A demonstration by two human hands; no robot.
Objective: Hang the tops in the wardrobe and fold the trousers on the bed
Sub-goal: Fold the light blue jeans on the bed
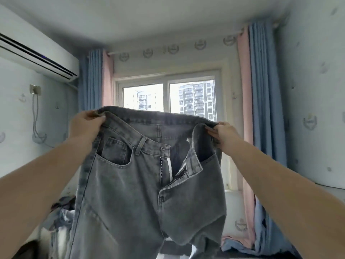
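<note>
I hold a pair of grey denim trousers (130, 193) up in front of me, front side towards me, with the button and fly undone. My left hand (86, 125) grips the left end of the waistband. My right hand (225, 134) grips the right end. The waistband is stretched between both hands at about window height. The legs hang down past the bottom of the view and hide most of the bed below.
A heap of other clothes (59, 217) lies low on the left, partly behind the trousers. Straight ahead is a window (168, 98) framed by blue and pink curtains (261, 109). An air conditioner (37, 53) is mounted high on the left wall.
</note>
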